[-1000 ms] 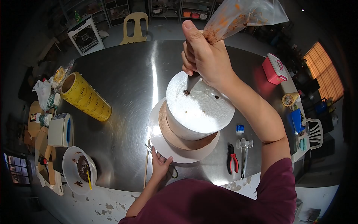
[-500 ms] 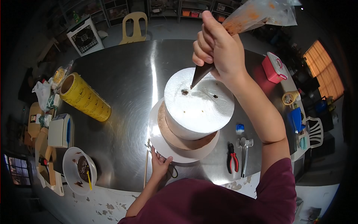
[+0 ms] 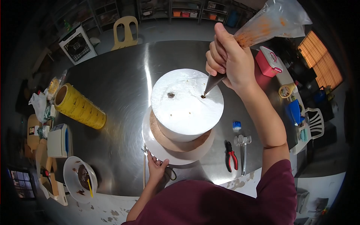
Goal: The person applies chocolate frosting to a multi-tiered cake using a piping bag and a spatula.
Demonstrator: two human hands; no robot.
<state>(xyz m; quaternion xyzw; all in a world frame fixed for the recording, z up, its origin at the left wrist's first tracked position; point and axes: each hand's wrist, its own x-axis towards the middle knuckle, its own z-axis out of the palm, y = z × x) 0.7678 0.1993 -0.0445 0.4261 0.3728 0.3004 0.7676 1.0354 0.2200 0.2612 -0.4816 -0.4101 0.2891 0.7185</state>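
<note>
While its tip meets a dark spot [image 3: 203, 96] on the white-topped cylinder [image 3: 187, 108] in the centre of the frame, the piping bag [image 3: 268, 24] slants from the upper right, clenched in the right hand [image 3: 231, 62] around its filled end, presumably for aim and pressure together. Below centre, the left hand [image 3: 156, 170] lies at the edge of the white round board [image 3: 185, 159], perhaps to steady it; whether its fingers grip, I cannot tell.

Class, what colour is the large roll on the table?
The roll is yellow with dark print; see the head view.
</note>
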